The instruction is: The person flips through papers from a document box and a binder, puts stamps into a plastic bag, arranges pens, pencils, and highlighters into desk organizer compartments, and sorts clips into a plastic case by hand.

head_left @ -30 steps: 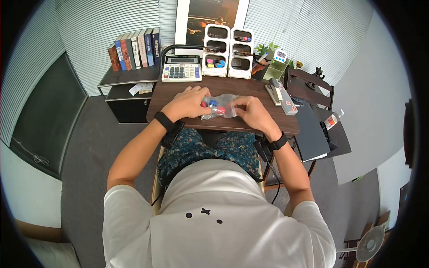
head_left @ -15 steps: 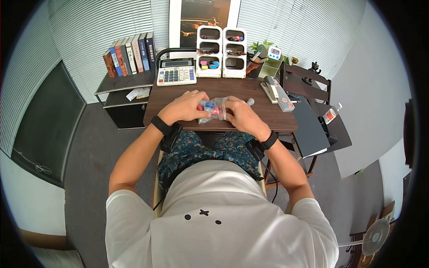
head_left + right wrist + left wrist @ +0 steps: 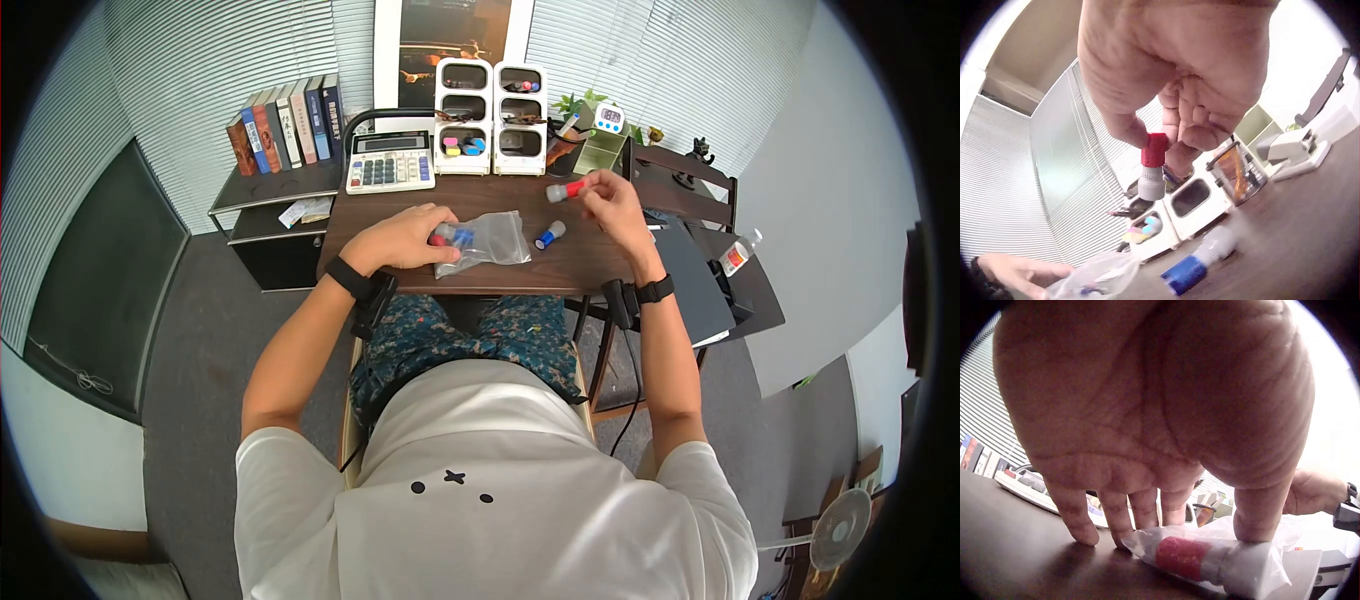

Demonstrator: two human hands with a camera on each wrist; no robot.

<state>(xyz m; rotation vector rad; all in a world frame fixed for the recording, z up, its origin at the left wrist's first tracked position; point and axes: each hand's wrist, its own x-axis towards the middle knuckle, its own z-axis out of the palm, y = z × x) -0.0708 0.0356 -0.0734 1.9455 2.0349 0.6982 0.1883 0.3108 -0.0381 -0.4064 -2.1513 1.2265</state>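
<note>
Head view | I see right hand (image 3: 615, 212) pinching red cylinder (image 3: 567, 190) | blue cylinder (image 3: 550, 236) below-left of grip, bag (image 3: 497, 240) farther left, partly under straight-fingered left hand (image 3: 403, 238) | unpacking, I judge; next calls for lowering

The left forearm (image 3: 312, 340) slants inward; the left hand (image 3: 405, 238) is palm down, fingers pointing downward, thumb apart from them. The right forearm (image 3: 670, 350) goes almost straight forward, and the right hand (image 3: 618, 213) is pinching, thumb against forefinger.
</note>
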